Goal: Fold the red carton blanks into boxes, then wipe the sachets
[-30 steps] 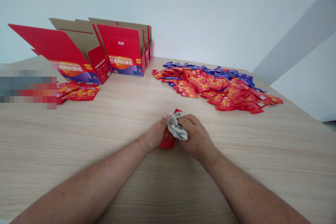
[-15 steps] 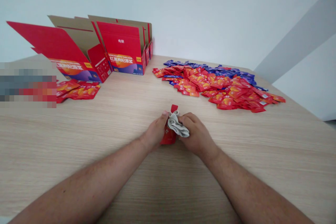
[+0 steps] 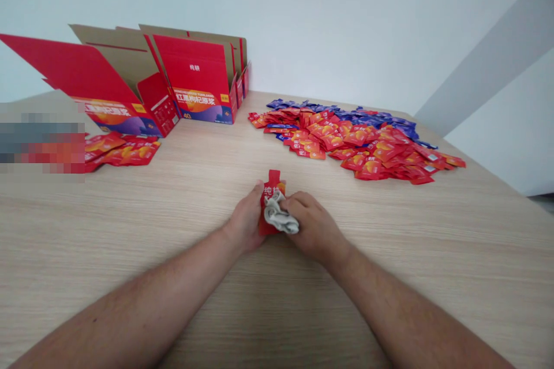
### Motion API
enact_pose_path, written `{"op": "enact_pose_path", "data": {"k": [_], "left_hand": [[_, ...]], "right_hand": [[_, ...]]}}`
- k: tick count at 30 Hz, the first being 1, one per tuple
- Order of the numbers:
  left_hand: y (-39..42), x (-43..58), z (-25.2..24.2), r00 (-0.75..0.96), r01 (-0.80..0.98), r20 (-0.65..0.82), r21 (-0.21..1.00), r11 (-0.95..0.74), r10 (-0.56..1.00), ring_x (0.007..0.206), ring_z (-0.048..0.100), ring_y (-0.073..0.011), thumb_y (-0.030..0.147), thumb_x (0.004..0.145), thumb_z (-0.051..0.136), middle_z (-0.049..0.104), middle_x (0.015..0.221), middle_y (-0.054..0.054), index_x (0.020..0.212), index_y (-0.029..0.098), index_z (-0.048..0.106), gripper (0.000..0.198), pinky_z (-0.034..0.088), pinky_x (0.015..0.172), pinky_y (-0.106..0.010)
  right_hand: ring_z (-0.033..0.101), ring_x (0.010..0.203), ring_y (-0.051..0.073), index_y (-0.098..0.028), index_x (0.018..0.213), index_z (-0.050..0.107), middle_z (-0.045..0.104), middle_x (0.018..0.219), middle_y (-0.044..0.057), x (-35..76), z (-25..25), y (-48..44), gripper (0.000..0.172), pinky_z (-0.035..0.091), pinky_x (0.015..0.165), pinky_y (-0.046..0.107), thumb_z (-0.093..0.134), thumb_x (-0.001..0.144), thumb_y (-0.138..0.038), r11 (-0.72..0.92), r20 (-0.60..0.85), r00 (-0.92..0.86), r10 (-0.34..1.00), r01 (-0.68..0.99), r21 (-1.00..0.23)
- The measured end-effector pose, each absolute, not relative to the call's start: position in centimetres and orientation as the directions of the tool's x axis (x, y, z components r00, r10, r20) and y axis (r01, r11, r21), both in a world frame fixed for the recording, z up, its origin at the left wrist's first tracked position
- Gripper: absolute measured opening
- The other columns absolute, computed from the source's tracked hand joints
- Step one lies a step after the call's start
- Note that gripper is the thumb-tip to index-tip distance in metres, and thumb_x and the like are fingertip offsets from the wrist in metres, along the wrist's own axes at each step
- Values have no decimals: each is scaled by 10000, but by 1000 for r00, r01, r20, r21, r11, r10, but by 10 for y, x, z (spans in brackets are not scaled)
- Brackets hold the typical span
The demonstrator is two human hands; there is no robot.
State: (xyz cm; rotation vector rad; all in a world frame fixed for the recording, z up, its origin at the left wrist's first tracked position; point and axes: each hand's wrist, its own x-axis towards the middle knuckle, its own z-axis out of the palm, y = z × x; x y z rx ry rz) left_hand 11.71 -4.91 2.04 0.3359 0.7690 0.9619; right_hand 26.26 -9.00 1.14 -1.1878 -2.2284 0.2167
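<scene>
A red pouch (image 3: 269, 228) with white characters and a narrow tab at its top is held by my left hand (image 3: 247, 216), which grips its left edge. My right hand (image 3: 315, 225) is closed on a folded greyish-white cloth (image 3: 280, 216), pressed against the front of the pouch. The cloth hides the pouch's middle, and the right hand covers part of its right side. Both hands are close together above the wooden table (image 3: 242, 305).
Red cartons (image 3: 193, 78) with raised flaps stand at the back left. Several red pouches (image 3: 130, 151) lie before them, partly behind a blurred patch. A large pile of red pouches (image 3: 359, 135) spreads at the back right, with blue pouches (image 3: 389, 118) behind.
The cloth has moved down and left over the pouch with my right hand. More of the pouch's upper front now shows. My left hand has shifted slightly left.
</scene>
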Motion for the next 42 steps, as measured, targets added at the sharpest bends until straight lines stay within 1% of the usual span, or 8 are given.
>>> {"op": "enact_pose_path", "data": {"k": [14, 18, 22, 26, 30, 34, 38, 42], "left_hand": [[-49, 115, 23, 404, -554, -484, 545, 629, 776, 737, 755, -237, 465, 1081, 336, 778, 896, -150, 1186, 82, 715, 549, 617, 719, -348], [-49, 115, 24, 378, -606, -457, 535, 588, 805, 757, 754, -222, 449, 1087, 317, 780, 907, -127, 1173, 108, 717, 532, 611, 750, -337], [-49, 113, 25, 436, -550, -496, 513, 659, 751, 750, 757, -246, 490, 1079, 323, 781, 911, -147, 1191, 103, 713, 561, 604, 720, -350], [-48, 113, 24, 380, -617, -443, 533, 579, 812, 773, 759, -231, 445, 1088, 312, 781, 926, -135, 1257, 114, 683, 526, 606, 770, -347], [-48, 113, 24, 437, -545, -479, 532, 648, 761, 755, 761, -262, 491, 1078, 317, 778, 911, -147, 1322, 117, 654, 560, 605, 731, -376], [-48, 113, 25, 382, -603, -441, 547, 581, 812, 760, 759, -245, 473, 1082, 304, 779, 914, -136, 1319, 116, 656, 555, 607, 760, -369], [-47, 111, 22, 464, -559, -454, 516, 649, 760, 780, 762, -267, 522, 1062, 358, 779, 944, -147, 1328, 129, 656, 560, 609, 766, -396], [-46, 110, 18, 410, -621, -413, 526, 581, 813, 804, 761, -252, 496, 1075, 332, 778, 962, -142, 1320, 140, 664, 545, 607, 816, -394]], "right_hand": [[621, 942, 224, -200, 994, 672, 686, 997, 77, 261, 10, -90, 107, 516, 917, 350, 698, 892, -183, 651, 350, -550, 759, 669, -359], [624, 1004, 234, -195, 1056, 671, 689, 1043, 96, 262, 9, -89, 175, 514, 948, 360, 666, 893, -132, 540, 403, -387, 830, 739, -403], [624, 947, 219, -214, 1001, 671, 685, 993, 69, 262, 9, -90, 108, 517, 927, 348, 702, 898, -201, 650, 346, -551, 760, 664, -370], [624, 1035, 224, -209, 1057, 672, 689, 1088, 93, 263, 10, -90, 158, 516, 938, 344, 668, 908, -159, 524, 377, -380, 845, 734, -432], [624, 955, 218, -215, 1003, 679, 683, 983, 63, 262, 10, -91, 110, 521, 911, 339, 708, 897, -209, 653, 314, -573, 757, 658, -375], [627, 1047, 231, -191, 1086, 676, 684, 1082, 106, 261, 9, -91, 182, 519, 957, 354, 674, 907, -160, 540, 375, -401, 836, 724, -429], [625, 947, 217, -207, 1013, 676, 681, 992, 70, 261, 10, -91, 115, 530, 905, 342, 702, 902, -197, 650, 311, -571, 760, 654, -387], [626, 1030, 220, -205, 1039, 665, 675, 1047, 91, 262, 10, -90, 128, 525, 939, 344, 666, 917, -167, 523, 361, -388, 848, 726, -447]]}}
